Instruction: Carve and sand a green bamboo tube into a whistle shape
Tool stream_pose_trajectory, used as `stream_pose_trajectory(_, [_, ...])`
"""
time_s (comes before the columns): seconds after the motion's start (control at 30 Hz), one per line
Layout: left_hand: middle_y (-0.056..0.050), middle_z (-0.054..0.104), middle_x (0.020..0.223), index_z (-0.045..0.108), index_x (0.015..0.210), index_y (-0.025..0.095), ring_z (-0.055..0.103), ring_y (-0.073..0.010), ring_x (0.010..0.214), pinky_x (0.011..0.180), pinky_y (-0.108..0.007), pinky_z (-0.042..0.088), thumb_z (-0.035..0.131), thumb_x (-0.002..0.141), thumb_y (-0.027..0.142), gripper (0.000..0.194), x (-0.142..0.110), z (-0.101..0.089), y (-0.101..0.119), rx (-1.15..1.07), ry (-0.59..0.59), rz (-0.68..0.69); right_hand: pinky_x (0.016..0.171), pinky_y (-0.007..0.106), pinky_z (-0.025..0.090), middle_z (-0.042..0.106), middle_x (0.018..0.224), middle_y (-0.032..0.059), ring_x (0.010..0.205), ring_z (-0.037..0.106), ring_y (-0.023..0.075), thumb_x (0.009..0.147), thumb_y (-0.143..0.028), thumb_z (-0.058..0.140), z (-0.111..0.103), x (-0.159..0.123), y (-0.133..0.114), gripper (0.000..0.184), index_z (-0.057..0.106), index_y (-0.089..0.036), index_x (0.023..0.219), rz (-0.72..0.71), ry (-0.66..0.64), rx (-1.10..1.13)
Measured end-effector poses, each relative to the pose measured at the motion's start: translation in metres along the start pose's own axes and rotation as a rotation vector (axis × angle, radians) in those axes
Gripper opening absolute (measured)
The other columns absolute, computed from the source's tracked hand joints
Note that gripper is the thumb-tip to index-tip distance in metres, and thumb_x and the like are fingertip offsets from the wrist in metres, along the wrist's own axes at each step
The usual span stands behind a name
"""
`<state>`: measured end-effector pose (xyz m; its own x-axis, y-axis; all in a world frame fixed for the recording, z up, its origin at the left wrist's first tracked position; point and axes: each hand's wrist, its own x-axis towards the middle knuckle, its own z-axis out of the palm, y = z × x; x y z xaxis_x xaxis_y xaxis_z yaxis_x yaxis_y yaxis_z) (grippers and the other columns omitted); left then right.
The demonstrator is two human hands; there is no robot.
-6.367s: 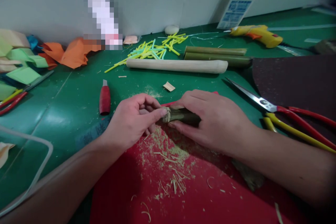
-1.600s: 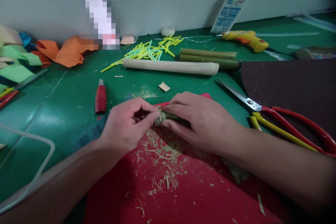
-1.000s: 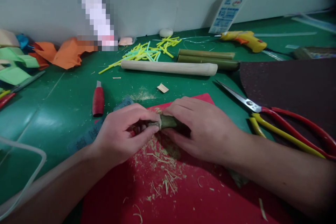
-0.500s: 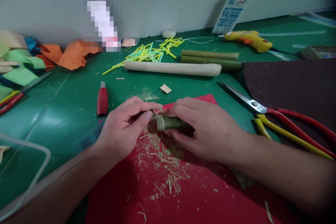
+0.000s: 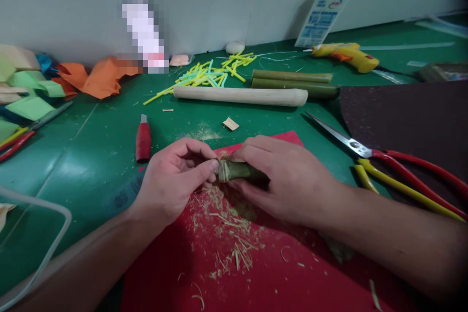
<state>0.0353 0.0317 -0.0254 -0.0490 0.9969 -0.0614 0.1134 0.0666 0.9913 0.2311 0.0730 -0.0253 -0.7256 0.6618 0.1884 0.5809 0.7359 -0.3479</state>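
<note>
A short green bamboo piece [image 5: 239, 170], with a pale ringed joint at its left end, lies level over the red sheet [image 5: 278, 273]. My right hand [image 5: 292, 178] is closed round it from above, hiding its right part. At the ringed end, my left hand [image 5: 179, 175] has its thumb and fingertips drawn together. What lies between them, if anything, is too small and shadowed to name. Fine shavings and thin slivers [image 5: 241, 253] are scattered over the sheet below both hands. A red-handled knife [image 5: 144, 141] with a short blade lies to the left of my left hand.
A peeled bamboo tube [image 5: 241, 95] and green bamboo lengths [image 5: 292, 80] lie behind my hands. Large scissors [image 5: 356, 146] and a yellow glue gun [image 5: 345, 56] are at right. Cut straws [image 5: 201, 75], orange paper [image 5: 100, 75] and a pale cable [image 5: 62, 219] are around.
My left fingers have parted from the ringed end and come back against it, thumb nearer the joint. My right hand keeps its hold on the bamboo. The view has shifted slightly.
</note>
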Motion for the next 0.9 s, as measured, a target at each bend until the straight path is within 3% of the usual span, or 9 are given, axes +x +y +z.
stream_pose_trajectory(0.1, [0.002, 0.067, 0.064, 0.067, 0.093, 0.017, 0.064, -0.0085, 0.054, 0.054, -0.017, 0.054, 0.066, 0.078, 0.014, 0.015, -0.003, 0.001, 0.003, -0.02, -0.004, 0.033, 0.066, 0.031, 0.038, 0.062, 0.085, 0.0052, 0.079, 0.054, 0.0192, 0.087, -0.033, 0.054, 0.0, 0.0, 0.001, 0.016, 0.059, -0.019, 0.087, -0.018, 0.006, 0.012])
stream_pose_trajectory(0.23, [0.002, 0.067, 0.066, 0.071, 0.086, 0.018, 0.062, -0.0072, 0.055, 0.054, -0.016, 0.053, 0.066, 0.077, 0.013, 0.011, -0.004, 0.003, 0.004, 0.082, -0.034, 0.071, 0.068, 0.031, 0.038, 0.062, 0.087, 0.0054, 0.081, 0.055, 0.0192, 0.085, -0.029, 0.053, 0.0, 0.0, 0.001, 0.014, 0.06, -0.018, 0.09, -0.02, 0.003, 0.028])
stream_pose_trajectory(0.37, [-0.001, 0.071, 0.075, 0.07, 0.082, 0.017, 0.063, -0.0088, 0.061, 0.058, -0.018, 0.054, 0.073, 0.074, 0.017, 0.008, 0.0, 0.001, -0.001, 0.159, 0.038, 0.08, 0.065, 0.03, 0.036, 0.06, 0.083, 0.0041, 0.078, 0.053, 0.0188, 0.084, -0.03, 0.054, 0.0, 0.001, 0.002, 0.011, 0.057, -0.02, 0.084, -0.011, 0.015, -0.002])
stream_pose_trajectory(0.5, [0.001, 0.068, 0.07, 0.066, 0.081, 0.018, 0.062, -0.0092, 0.058, 0.055, -0.019, 0.051, 0.073, 0.076, 0.022, 0.01, 0.002, 0.0, -0.004, 0.263, 0.068, 0.139, 0.065, 0.03, 0.036, 0.06, 0.083, 0.0036, 0.077, 0.053, 0.0186, 0.084, -0.032, 0.055, 0.002, 0.0, 0.002, 0.012, 0.056, -0.02, 0.084, -0.021, 0.013, 0.002])
stream_pose_trajectory(0.7, [-0.002, 0.072, 0.091, 0.07, 0.082, 0.02, 0.066, -0.015, 0.088, 0.085, -0.027, 0.052, 0.065, 0.084, 0.019, 0.004, -0.002, -0.005, 0.001, 0.534, -0.017, 0.363, 0.067, 0.031, 0.037, 0.061, 0.085, 0.0044, 0.08, 0.054, 0.0193, 0.086, -0.033, 0.055, 0.001, 0.001, 0.002, 0.015, 0.059, -0.019, 0.087, -0.011, 0.005, 0.009])
stream_pose_trajectory(0.9, [-0.003, 0.072, 0.098, 0.07, 0.093, 0.022, 0.066, -0.0169, 0.091, 0.085, -0.027, 0.051, 0.065, 0.084, 0.018, 0.012, -0.004, -0.017, 0.002, 0.66, -0.139, 0.469, 0.067, 0.03, 0.038, 0.063, 0.088, 0.0052, 0.08, 0.055, 0.019, 0.087, -0.036, 0.054, 0.001, 0.0, 0.0, 0.017, 0.059, -0.02, 0.086, 0.009, -0.002, 0.01])
